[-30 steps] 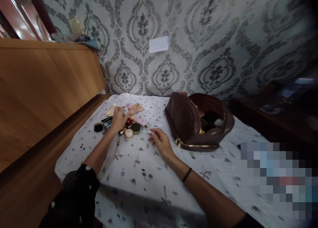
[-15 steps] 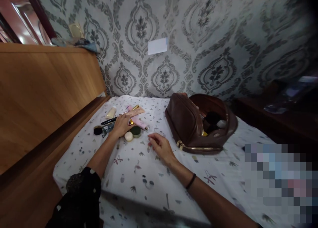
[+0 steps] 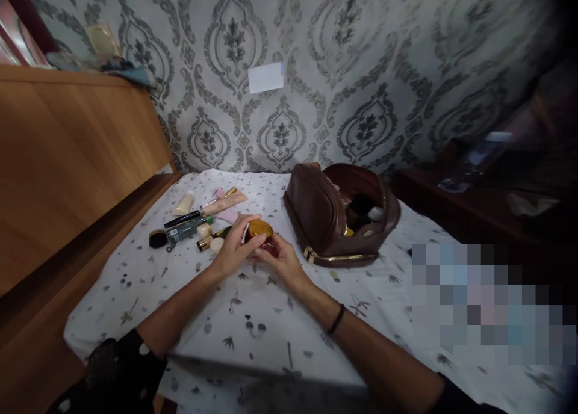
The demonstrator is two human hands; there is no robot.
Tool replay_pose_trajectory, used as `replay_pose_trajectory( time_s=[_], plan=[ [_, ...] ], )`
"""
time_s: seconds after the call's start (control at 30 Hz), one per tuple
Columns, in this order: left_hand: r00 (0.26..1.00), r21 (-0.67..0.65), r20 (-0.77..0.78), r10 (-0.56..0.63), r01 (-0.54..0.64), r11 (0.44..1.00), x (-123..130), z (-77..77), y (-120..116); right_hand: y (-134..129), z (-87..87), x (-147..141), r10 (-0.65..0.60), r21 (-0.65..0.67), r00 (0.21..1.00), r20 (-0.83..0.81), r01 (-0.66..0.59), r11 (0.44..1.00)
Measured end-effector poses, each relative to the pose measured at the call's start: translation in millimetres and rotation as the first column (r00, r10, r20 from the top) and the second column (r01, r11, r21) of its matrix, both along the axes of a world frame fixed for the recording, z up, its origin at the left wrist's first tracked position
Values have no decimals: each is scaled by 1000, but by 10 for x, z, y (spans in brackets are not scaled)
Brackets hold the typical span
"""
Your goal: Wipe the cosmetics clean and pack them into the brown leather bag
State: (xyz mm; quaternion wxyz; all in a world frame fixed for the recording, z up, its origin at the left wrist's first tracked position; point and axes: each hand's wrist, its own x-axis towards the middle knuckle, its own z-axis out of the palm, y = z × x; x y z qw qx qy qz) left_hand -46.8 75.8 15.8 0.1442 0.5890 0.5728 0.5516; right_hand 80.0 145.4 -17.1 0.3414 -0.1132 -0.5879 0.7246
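A small round jar with a golden lid is held between both hands above the patterned sheet. My left hand grips it from the left, thumb at the lid's near side. My right hand closes on its right side and lower part. Left of the hands lie cosmetics: a clear bottle, a black round item, a cream-coloured tube, a peach tube and a pale round piece. The jar's underside is hidden by fingers.
An open brown leather bag with several items inside stands to the right of the hands. A wooden panel borders the sheet on the left. The patterned wall rises behind. A plastic bottle lies at the far right.
My left hand has come right from the cosmetics with the golden-lidded jar in it. My right hand has moved to meet it and now grips the jar too. The view has shifted right.
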Motion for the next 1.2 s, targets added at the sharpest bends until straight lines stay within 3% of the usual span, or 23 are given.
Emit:
replay_pose_trajectory(
  time_s=[0.13, 0.33, 0.47, 0.6, 0.7, 0.83, 0.97, 1.07, 1.2],
  plan=[
    [1000, -30, 6, -10, 10, 999, -19, -87, 10, 30, -10, 8, -74, -45, 997, 29, 75, 996],
    [992, 8, 28, 125, -125, 992, -152, -108, 7, 67, -74, -37, -148, -12, 983, 111, 151, 989],
    [980, 49, -198, 26, -16, 999, -129, -133, -19, 107, -132, -25, -262, 164, 948, 183, 233, 959],
    [861, 142, -502, -83, 177, 974, -56, -123, -28, 98, -135, 10, -361, 412, 904, 229, 246, 877],
    [804, 130, -582, -120, 238, 963, -1, -94, -13, 66, -111, 24, -373, 480, 897, 239, 225, 848],
    [900, -6, -432, -49, 52, 999, -5, -69, 12, 42, -104, 28, -372, 498, 890, 263, 205, 842],
    [959, -145, -274, 71, -114, 983, -89, -78, 35, 49, -136, 17, -332, 412, 904, 268, 204, 888],
    [975, -182, -202, 93, -131, 975, -116, -108, 44, 61, -130, 7, -358, 349, 892, 275, 255, 902],
    [996, -273, -40, 77, -85, 958, -79, -166, 45, 60, -51, 24, -455, 361, 835, 309, 340, 868]
  ],
)
